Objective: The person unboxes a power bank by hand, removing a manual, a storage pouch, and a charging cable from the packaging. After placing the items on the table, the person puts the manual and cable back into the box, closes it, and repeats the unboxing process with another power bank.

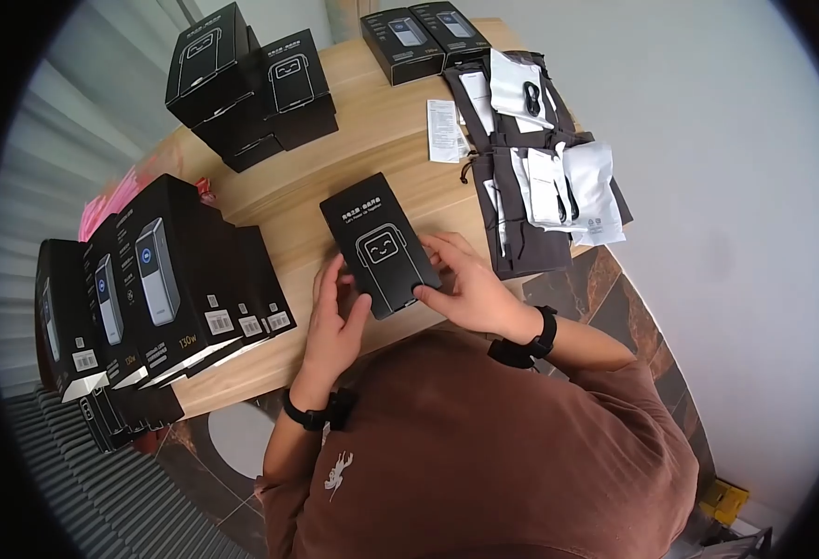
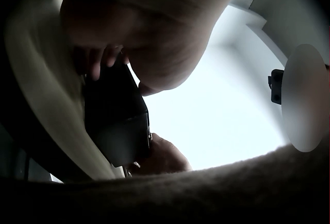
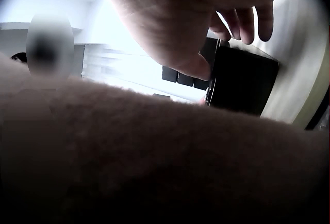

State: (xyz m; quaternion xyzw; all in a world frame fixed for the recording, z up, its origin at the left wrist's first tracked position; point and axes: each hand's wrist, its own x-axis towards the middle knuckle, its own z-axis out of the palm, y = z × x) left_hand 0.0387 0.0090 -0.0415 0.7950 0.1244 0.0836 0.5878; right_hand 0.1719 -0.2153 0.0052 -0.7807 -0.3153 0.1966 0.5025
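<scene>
A black box (image 1: pixel 382 247) with a smiling-device line drawing and white lettering lies tilted between both hands over the front of the wooden table. At its lower left side, the left hand (image 1: pixel 335 321) holds it, fingers along the edge and thumb at the near corner. My right hand (image 1: pixel 475 289) grips the lower right part, its thumb on the front near the bottom edge and its fingers at the right side. Dark in the left wrist view, the box (image 2: pixel 116 110) shows between the fingers and thumb. The right wrist view has the box (image 3: pixel 242 80) beside the right thumb.
Black boxes marked 130W (image 1: pixel 163 270) stand in a row at the left. More black boxes (image 1: pixel 209 65) are stacked at the back left, and two lie (image 1: pixel 405 47) at the back. Dark pouches (image 1: pixel 521 247), white packets (image 1: pixel 591 186) and cables cover the right side, near a paper leaflet (image 1: pixel 443 130).
</scene>
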